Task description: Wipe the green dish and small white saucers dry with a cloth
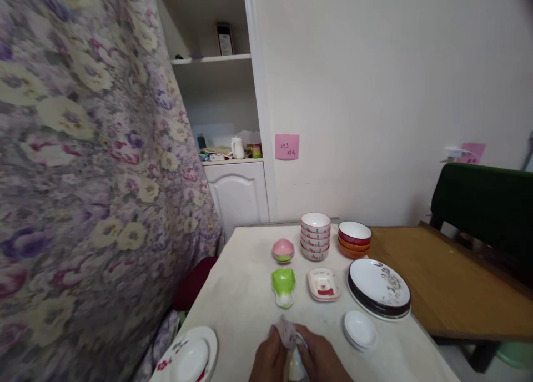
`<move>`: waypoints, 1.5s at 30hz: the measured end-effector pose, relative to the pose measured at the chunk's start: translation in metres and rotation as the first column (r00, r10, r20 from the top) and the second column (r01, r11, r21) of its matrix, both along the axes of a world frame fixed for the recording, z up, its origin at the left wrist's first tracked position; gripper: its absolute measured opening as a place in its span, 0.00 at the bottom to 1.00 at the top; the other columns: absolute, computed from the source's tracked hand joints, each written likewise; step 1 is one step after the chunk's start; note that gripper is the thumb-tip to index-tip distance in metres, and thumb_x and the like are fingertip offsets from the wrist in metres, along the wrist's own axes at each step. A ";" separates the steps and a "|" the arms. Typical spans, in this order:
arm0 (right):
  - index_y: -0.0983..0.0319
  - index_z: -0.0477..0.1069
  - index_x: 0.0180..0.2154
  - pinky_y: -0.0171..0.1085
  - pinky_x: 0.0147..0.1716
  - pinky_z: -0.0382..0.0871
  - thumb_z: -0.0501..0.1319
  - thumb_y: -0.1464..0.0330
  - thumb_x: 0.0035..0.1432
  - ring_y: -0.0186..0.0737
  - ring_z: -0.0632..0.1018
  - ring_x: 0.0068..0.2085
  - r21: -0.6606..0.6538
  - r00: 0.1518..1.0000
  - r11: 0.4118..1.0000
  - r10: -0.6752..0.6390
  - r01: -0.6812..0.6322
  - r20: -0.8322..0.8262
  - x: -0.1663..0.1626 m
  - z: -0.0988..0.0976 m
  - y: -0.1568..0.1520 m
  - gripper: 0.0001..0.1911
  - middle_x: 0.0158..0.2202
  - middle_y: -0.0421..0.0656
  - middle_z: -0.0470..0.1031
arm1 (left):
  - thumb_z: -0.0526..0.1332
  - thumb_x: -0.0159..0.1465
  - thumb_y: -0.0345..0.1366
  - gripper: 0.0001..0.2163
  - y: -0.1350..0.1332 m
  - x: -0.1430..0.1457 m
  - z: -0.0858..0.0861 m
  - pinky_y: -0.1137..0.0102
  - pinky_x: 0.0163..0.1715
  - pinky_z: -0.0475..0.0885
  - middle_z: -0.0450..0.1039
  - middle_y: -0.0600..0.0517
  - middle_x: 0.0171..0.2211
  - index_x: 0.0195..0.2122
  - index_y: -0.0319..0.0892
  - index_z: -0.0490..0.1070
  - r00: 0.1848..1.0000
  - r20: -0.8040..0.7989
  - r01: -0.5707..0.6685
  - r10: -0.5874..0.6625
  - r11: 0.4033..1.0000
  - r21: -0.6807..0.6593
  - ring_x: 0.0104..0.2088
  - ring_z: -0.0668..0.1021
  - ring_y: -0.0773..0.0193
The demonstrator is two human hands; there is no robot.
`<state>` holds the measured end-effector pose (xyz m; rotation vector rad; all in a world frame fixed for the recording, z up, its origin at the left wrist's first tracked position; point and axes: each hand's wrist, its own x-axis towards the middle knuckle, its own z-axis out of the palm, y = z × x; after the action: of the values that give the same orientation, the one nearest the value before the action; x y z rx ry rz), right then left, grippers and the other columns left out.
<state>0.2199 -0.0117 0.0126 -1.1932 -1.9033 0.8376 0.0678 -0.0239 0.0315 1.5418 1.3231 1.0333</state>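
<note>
At the near edge of the pale table [245, 293], the left hand [270, 360] and right hand [322, 361] met over a small white dish [296, 366], the left hand clenched on a crumpled cloth [285, 331] pressed against it; whether the right hand gripped the dish or only steadied it could not be told. To the left lay a floral plate [206, 337] bearing a white saucer [190, 361]; to the right, small white saucers [360, 330]. Beyond stood a green leaf-shaped dish [283, 286], a square dish [323, 284] and stacked dark-rimmed plates [380, 288]. Farther back were a pink peach-shaped dish [283, 250], a bowl stack [315, 236] and red and orange bowls [354, 239]. A wooden table [441, 282] adjoined on the right. Behind rose a cream wall [375, 93] with a pink note [287, 146], a white cupboard [237, 193] and a floral curtain [83, 176].
</note>
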 end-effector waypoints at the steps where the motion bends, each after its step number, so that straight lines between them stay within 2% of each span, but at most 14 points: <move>1: 0.59 0.68 0.52 0.42 0.50 0.69 0.49 0.58 0.60 0.47 0.77 0.49 -0.004 0.996 0.996 -0.090 0.090 -0.015 -0.003 -0.003 0.000 0.23 0.49 0.51 0.77 | 0.52 0.62 0.43 0.15 0.001 0.001 -0.004 0.67 0.43 0.68 0.77 0.42 0.41 0.42 0.38 0.67 0.997 0.015 -0.078 0.079 0.996 -0.033 0.41 0.76 0.57; 3: 0.63 0.67 0.52 0.44 0.50 0.69 0.49 0.57 0.59 0.49 0.76 0.50 -0.013 0.961 0.964 -0.266 0.266 -0.071 -0.010 -0.016 -0.003 0.25 0.51 0.54 0.74 | 0.51 0.61 0.40 0.19 0.002 0.005 -0.018 0.66 0.50 0.65 0.73 0.37 0.49 0.49 0.33 0.62 0.961 0.075 -0.254 0.265 0.958 -0.137 0.48 0.74 0.54; 5: 0.63 0.68 0.50 0.42 0.47 0.71 0.47 0.58 0.60 0.47 0.77 0.47 0.011 0.949 0.959 -0.278 0.283 -0.146 -0.015 -0.025 -0.007 0.23 0.47 0.53 0.76 | 0.50 0.61 0.39 0.21 -0.001 0.009 -0.028 0.66 0.51 0.65 0.70 0.35 0.52 0.52 0.31 0.58 0.928 0.132 -0.315 0.347 0.925 -0.212 0.51 0.73 0.54; 9: 0.58 0.71 0.45 0.37 0.41 0.72 0.47 0.63 0.61 0.42 0.78 0.39 0.126 0.991 0.988 -0.080 0.093 -0.106 -0.007 -0.009 -0.011 0.18 0.38 0.47 0.78 | 0.51 0.63 0.43 0.18 -0.009 0.006 -0.017 0.68 0.42 0.69 0.77 0.41 0.43 0.47 0.35 0.64 0.990 0.095 -0.098 0.109 0.988 -0.120 0.41 0.77 0.56; 12: 0.56 0.74 0.41 0.38 0.43 0.70 0.49 0.66 0.60 0.41 0.77 0.39 0.102 1.000 0.994 0.024 -0.026 0.016 0.000 0.009 -0.008 0.16 0.36 0.44 0.78 | 0.50 0.63 0.44 0.15 -0.007 0.000 -0.006 0.69 0.39 0.70 0.78 0.45 0.38 0.42 0.38 0.68 1.000 -0.010 0.025 -0.026 1.000 -0.016 0.37 0.77 0.59; 16: 0.63 0.68 0.49 0.40 0.43 0.71 0.53 0.61 0.57 0.45 0.77 0.40 0.037 0.978 0.980 -0.191 0.195 -0.087 -0.009 -0.011 -0.002 0.20 0.42 0.50 0.76 | 0.52 0.60 0.40 0.17 -0.003 0.002 -0.026 0.67 0.47 0.67 0.75 0.41 0.47 0.46 0.36 0.65 0.951 0.090 -0.283 0.294 0.952 -0.119 0.46 0.76 0.56; 18: 0.63 0.69 0.45 0.38 0.39 0.71 0.50 0.60 0.59 0.44 0.77 0.38 0.058 0.975 0.982 -0.171 0.180 -0.139 -0.012 -0.024 -0.002 0.18 0.39 0.49 0.75 | 0.53 0.59 0.41 0.19 -0.005 0.003 -0.036 0.66 0.47 0.67 0.74 0.40 0.48 0.49 0.35 0.63 0.923 0.141 -0.334 0.358 0.927 -0.170 0.47 0.76 0.55; 24: 0.57 0.73 0.37 0.36 0.40 0.68 0.51 0.69 0.58 0.41 0.75 0.38 0.131 0.998 0.991 -0.011 0.018 -0.056 -0.003 -0.003 -0.003 0.12 0.34 0.43 0.76 | 0.54 0.60 0.42 0.15 -0.005 -0.003 -0.022 0.69 0.46 0.67 0.76 0.42 0.43 0.42 0.39 0.71 0.998 -0.050 -0.042 0.042 0.999 0.008 0.43 0.77 0.57; 28: 0.61 0.70 0.43 0.35 0.32 0.69 0.56 0.65 0.55 0.40 0.75 0.31 -0.006 0.974 0.985 -0.173 0.174 -0.150 -0.010 -0.015 -0.003 0.14 0.34 0.44 0.76 | 0.49 0.61 0.40 0.21 0.002 0.000 -0.034 0.66 0.50 0.66 0.70 0.36 0.52 0.51 0.32 0.61 0.970 0.023 -0.237 0.242 0.964 -0.116 0.50 0.74 0.55; 31: 0.62 0.69 0.38 0.35 0.26 0.67 0.50 0.61 0.59 0.38 0.72 0.26 -0.018 0.969 0.984 -0.177 0.176 -0.171 -0.013 -0.028 -0.004 0.14 0.30 0.43 0.74 | 0.48 0.61 0.40 0.22 -0.001 0.002 -0.045 0.66 0.48 0.67 0.71 0.35 0.51 0.53 0.30 0.58 0.953 0.066 -0.283 0.296 0.946 -0.156 0.49 0.74 0.55; 35: 0.61 0.71 0.33 0.36 0.34 0.67 0.51 0.68 0.57 0.39 0.74 0.32 0.104 0.998 0.994 -0.023 0.030 -0.065 -0.003 -0.011 -0.005 0.11 0.31 0.44 0.73 | 0.50 0.62 0.40 0.16 -0.006 -0.002 -0.030 0.69 0.43 0.69 0.78 0.43 0.42 0.45 0.37 0.68 1.000 -0.029 -0.001 0.001 1.000 -0.002 0.41 0.77 0.58; 37: 0.60 0.72 0.35 0.36 0.37 0.67 0.52 0.71 0.56 0.40 0.75 0.35 0.115 0.999 0.993 0.003 0.002 -0.039 -0.001 -0.004 -0.003 0.10 0.33 0.44 0.74 | 0.50 0.63 0.41 0.14 -0.003 -0.004 -0.023 0.70 0.41 0.69 0.79 0.45 0.40 0.40 0.38 0.70 0.996 -0.056 0.064 -0.062 0.997 0.031 0.39 0.78 0.59; 42: 0.61 0.70 0.38 0.34 0.25 0.65 0.55 0.63 0.55 0.36 0.70 0.24 -0.002 0.949 0.973 -0.224 0.229 -0.224 -0.012 -0.026 -0.003 0.11 0.28 0.41 0.73 | 0.54 0.58 0.45 0.23 0.000 0.000 -0.038 0.70 0.44 0.69 0.75 0.41 0.48 0.50 0.35 0.62 0.944 0.100 -0.294 0.314 0.940 -0.174 0.45 0.77 0.58; 45: 0.61 0.70 0.33 0.34 0.26 0.64 0.52 0.62 0.58 0.36 0.70 0.24 0.012 0.967 0.988 -0.147 0.153 -0.207 -0.009 -0.026 -0.005 0.12 0.26 0.41 0.71 | 0.53 0.59 0.47 0.20 -0.004 -0.001 -0.036 0.71 0.40 0.70 0.78 0.45 0.42 0.46 0.37 0.65 0.972 0.123 -0.180 0.199 0.972 -0.154 0.40 0.78 0.59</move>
<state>0.2104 -0.0166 -0.0129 -1.1698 -1.6319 0.8164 0.0670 -0.0277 -0.0041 1.2340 1.4347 1.1176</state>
